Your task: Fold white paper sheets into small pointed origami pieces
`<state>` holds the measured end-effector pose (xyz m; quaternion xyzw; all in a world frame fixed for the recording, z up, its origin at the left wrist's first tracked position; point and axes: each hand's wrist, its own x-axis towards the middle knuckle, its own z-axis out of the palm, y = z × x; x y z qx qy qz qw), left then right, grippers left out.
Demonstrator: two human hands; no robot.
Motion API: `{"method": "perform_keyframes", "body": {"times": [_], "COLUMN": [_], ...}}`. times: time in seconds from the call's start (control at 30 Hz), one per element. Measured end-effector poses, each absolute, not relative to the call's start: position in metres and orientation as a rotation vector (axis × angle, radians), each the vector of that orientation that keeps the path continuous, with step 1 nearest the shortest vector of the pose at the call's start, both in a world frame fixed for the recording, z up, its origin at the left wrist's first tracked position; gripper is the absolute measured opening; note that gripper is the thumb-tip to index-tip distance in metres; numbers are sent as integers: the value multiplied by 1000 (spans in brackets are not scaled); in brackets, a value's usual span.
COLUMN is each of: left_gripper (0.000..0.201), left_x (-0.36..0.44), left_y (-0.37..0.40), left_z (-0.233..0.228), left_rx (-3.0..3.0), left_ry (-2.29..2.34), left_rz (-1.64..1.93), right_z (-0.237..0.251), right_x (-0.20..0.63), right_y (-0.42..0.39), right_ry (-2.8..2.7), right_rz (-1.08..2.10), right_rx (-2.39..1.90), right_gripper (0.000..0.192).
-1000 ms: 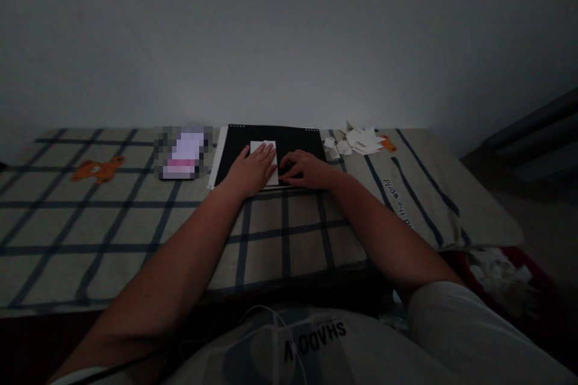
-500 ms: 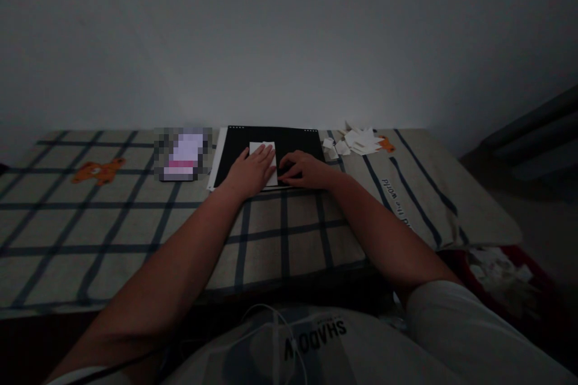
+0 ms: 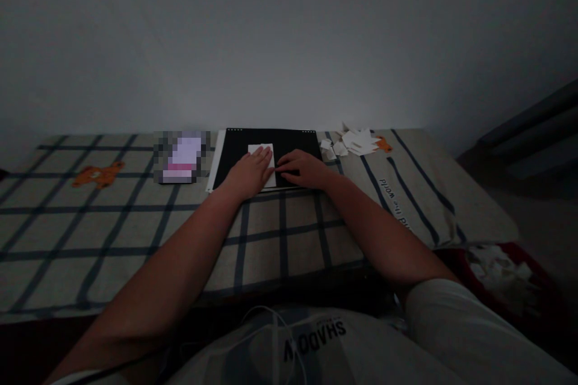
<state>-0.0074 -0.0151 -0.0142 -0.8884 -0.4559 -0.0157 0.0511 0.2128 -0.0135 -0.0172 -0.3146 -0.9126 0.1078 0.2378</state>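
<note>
A small white sheet of paper (image 3: 271, 178) lies on a black board (image 3: 237, 139) with small holes along its far edge. My left hand (image 3: 249, 173) rests flat over the paper, fingers stretched out and pressing on it, covering much of its surface. To the right, my right hand (image 3: 304, 169) hovers low over the board with fingers bent and slightly apart. Its fingertips are at the paper's right edge; whether they touch it is hard to tell in the dim light. Nothing shows between those fingers.
White paper pieces (image 3: 359, 141) lie heaped right of the board. A phone (image 3: 183, 159), partly pixelated, lies to the left. The checked cloth (image 3: 135, 240) covers the table against a grey wall (image 3: 289, 42). At lower right stands a red container (image 3: 539, 252) holding paper scraps.
My right hand has shifted slightly left, its fingertips now reaching the paper's right edge. My left hand stays flat on the paper. The whole view has shifted a little.
</note>
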Motion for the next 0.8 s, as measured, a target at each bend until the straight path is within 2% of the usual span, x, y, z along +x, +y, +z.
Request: {"method": "perform_keyframes", "body": {"times": [0.8], "left_gripper": [56], "left_x": [-7], "left_y": [-13], "left_z": [-10], "left_rx": [-2719], "left_ry": [-1342], "left_rz": [-69], "right_z": [-21], "right_x": [214], "right_y": [-9], "right_ry": [-2530], "right_rz": [263], "right_rx": [-810], "right_gripper": [23]}}
